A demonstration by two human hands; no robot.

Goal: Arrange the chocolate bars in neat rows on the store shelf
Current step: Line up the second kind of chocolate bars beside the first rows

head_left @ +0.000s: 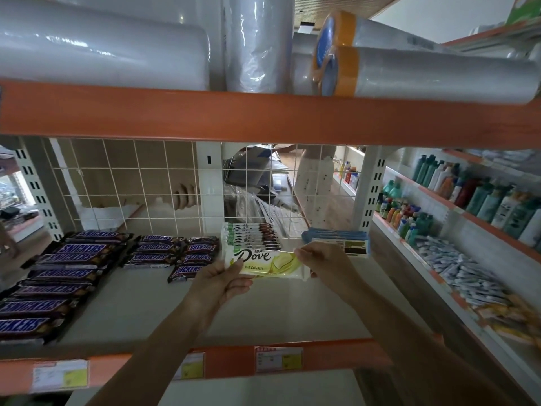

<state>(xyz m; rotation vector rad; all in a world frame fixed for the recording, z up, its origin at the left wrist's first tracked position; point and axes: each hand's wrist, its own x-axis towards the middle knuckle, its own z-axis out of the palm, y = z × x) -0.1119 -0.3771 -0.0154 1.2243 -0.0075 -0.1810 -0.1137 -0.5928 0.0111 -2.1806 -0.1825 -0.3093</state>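
Observation:
I hold a white and yellow-green Dove bar (268, 262) flat above the white shelf (263, 312), at its middle. My left hand (221, 281) grips the bar's left end and my right hand (325, 263) pinches its right end. Just behind the bar lies a stack of Dove bars (251, 235) against the wire back grid. A stack of blue and white bars (336, 241) sits to its right, partly hidden by my right hand. Rows of brown and blue Snickers bars (73, 273) fill the shelf's left side, with shorter rows (172, 253) nearer the middle.
An orange beam (263, 115) crosses overhead, with wrapped white rolls (102, 48) on top. The front shelf edge (336, 357) is orange with price tags. Shelves of bottles (474, 197) and sachets (465, 276) stand to the right. Behind the grid (131, 183) a person's hand and clothing show.

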